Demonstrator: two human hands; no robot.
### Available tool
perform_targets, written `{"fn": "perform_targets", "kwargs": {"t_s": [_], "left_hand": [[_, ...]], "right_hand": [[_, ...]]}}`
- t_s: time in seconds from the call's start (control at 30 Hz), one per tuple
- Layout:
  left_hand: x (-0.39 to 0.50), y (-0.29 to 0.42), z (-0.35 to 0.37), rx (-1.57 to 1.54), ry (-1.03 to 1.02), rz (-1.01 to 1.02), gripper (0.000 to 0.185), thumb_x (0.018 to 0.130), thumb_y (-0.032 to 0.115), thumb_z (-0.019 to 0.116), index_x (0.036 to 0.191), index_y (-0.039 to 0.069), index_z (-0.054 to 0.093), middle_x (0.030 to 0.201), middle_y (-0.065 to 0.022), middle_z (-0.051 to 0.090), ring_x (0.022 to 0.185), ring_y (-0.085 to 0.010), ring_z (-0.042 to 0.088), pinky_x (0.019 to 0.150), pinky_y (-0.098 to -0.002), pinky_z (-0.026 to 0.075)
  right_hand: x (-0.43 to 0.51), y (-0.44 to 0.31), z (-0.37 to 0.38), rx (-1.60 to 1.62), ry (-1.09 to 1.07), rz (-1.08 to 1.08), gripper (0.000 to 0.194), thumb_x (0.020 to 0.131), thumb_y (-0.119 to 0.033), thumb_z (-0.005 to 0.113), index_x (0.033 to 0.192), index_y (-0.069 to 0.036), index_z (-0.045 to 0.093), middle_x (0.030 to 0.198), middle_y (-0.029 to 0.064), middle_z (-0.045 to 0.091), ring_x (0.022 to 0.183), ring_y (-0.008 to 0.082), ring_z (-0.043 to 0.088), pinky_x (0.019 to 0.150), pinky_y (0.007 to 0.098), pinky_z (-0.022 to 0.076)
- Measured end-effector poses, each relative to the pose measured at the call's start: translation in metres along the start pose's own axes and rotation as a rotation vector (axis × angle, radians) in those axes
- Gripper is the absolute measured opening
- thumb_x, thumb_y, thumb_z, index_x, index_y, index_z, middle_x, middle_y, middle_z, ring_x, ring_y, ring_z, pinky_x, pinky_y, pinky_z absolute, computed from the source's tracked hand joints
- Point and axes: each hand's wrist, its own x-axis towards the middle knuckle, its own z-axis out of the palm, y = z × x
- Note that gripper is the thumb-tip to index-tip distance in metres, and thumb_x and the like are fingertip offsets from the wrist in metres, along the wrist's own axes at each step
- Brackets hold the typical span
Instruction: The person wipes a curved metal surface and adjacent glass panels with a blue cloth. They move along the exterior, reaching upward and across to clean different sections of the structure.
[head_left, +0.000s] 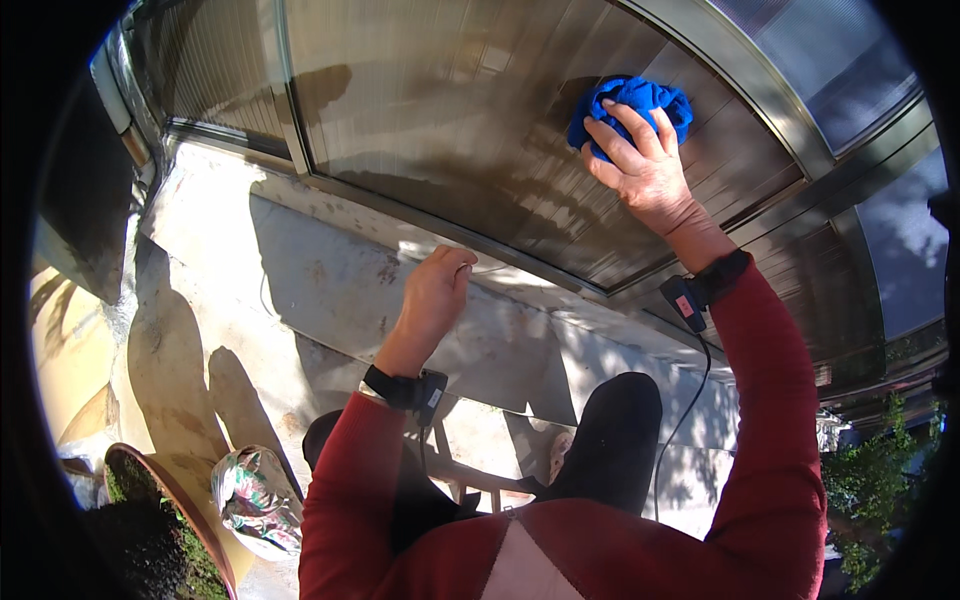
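My right hand (646, 169) presses a bunched blue cloth (664, 101) against a glossy door panel (450, 97) with vertical grooves. The fingers are spread over the cloth, and part of the cloth is hidden under them. Lower and to the left, my left hand (435, 292) hangs in front of the panel's bottom edge with its fingers curled in. Nothing shows in that hand, though the inside of the palm is hidden. A metal frame (450, 232) borders the panel along the bottom, above a pale stone ledge (352, 202).
A wooden stool (480, 480) shows between my legs. At lower left are a round planter (161, 480) with greenery and a flower-patterned cloth bundle (255, 499). A pipe (124, 112) runs down at the far left. A cable (686, 420) hangs from my right wrist device.
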Motion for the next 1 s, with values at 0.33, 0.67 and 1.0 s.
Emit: {"fn": "perform_targets", "kwargs": {"t_s": [0.33,0.67,1.0], "left_hand": [[0.005,0.014,-0.018,-0.037,0.075,0.021,0.012,0.095,0.002,0.061,0.104,0.003,0.068,0.101,-0.0138,0.068,0.087,-0.0325,0.067,0.078,-0.0372,0.052],[0.006,0.003,-0.038,-0.075,0.195,-0.06,0.012,0.097,0.003,0.06,0.104,0.002,0.07,0.095,-0.0122,0.068,0.081,-0.0245,0.065,0.073,-0.0324,0.051],[0.018,-0.005,-0.035,-0.094,0.228,-0.052,0.012,0.098,0.006,0.063,0.105,0.002,0.072,0.089,-0.0091,0.068,0.072,-0.0163,0.057,0.068,-0.0296,0.048]], "right_hand": [[-0.015,-0.012,-0.035,0.152,0.037,-0.069,0.038,0.07,-0.015,0.081,0.104,-0.023,0.068,0.121,0.0025,0.064,0.125,0.0281,0.058,0.098,0.0502,0.0479],[0.058,-0.105,0.095,0.377,0.091,-0.169,0.02,0.076,-0.02,0.067,0.096,-0.018,0.066,0.125,0.0022,0.062,0.132,0.0258,0.052,0.107,0.0507,0.0423],[0.064,-0.033,-0.01,0.129,0.212,0.061,0.032,0.074,-0.007,0.074,0.103,-0.02,0.072,0.123,0.0016,0.066,0.121,0.0301,0.059,0.099,0.0495,0.0451]]}}
